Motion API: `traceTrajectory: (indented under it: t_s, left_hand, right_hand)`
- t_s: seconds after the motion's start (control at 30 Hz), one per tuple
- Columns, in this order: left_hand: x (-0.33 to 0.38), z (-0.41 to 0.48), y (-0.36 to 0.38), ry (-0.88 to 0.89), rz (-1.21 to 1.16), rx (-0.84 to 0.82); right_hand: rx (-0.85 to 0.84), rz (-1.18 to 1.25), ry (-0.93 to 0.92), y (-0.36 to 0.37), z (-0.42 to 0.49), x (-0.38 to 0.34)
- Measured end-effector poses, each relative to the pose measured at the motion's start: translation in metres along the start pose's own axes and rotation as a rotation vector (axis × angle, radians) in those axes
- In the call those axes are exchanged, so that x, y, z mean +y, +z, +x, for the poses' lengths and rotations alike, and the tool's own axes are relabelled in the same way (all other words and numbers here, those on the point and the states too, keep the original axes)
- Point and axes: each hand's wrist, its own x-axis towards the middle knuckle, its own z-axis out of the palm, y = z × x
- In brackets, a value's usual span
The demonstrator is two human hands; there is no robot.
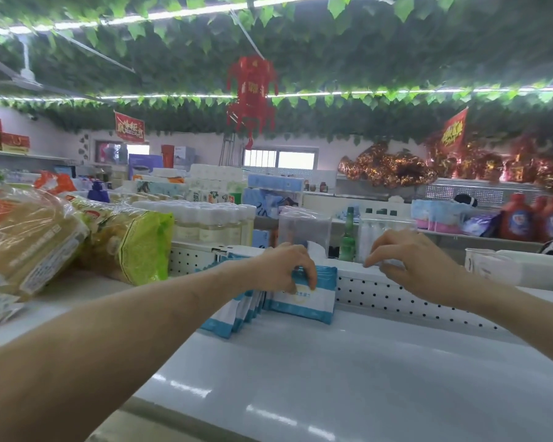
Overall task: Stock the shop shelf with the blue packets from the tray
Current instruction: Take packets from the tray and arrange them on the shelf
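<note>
A row of blue-and-white packets (304, 301) stands on edge on the white shelf (348, 371), leaning against its perforated back panel (396, 301). My left hand (281, 266) reaches over the row and grips the top of the front packets, fingers curled over their upper edge. My right hand (406, 263) hovers to the right of the packets at the top rim of the back panel, fingers bent down; I cannot tell if they pinch anything. No tray is in view.
Large bagged goods (45, 244) and a green-ended bag (134, 247) lie on the shelf to the left. White tubs (505, 266) sit at the right. Behind the panel stand bottles (211, 221) and clear containers (304, 228).
</note>
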Motion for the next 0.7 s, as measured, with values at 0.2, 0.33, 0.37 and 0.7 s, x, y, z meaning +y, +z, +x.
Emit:
traceTrajectory:
  t_s: [0.2, 0.33, 0.37, 0.7]
  left_hand:
    - [0.003, -0.074, -0.043, -0.071, -0.004, 0.104]
    - [-0.011, -0.18, -0.081, -0.204, 0.017, 0.193]
    - [-0.014, -0.214, -0.09, -0.246, 0.022, 0.217]
    - [0.039, -0.646, -0.109, -0.845, 0.219, 0.295]
  right_hand:
    - [-0.04, 0.047, 0.003, -0.006, 0.016, -0.06]
    - [-0.049, 0.144, -0.104, 0.001, 0.047, -0.14]
    - [-0.045, 0.174, -0.14, 0.005, 0.057, -0.165]
    - [-0.112, 0.594, -0.68, 0.043, 0.076, -0.546]
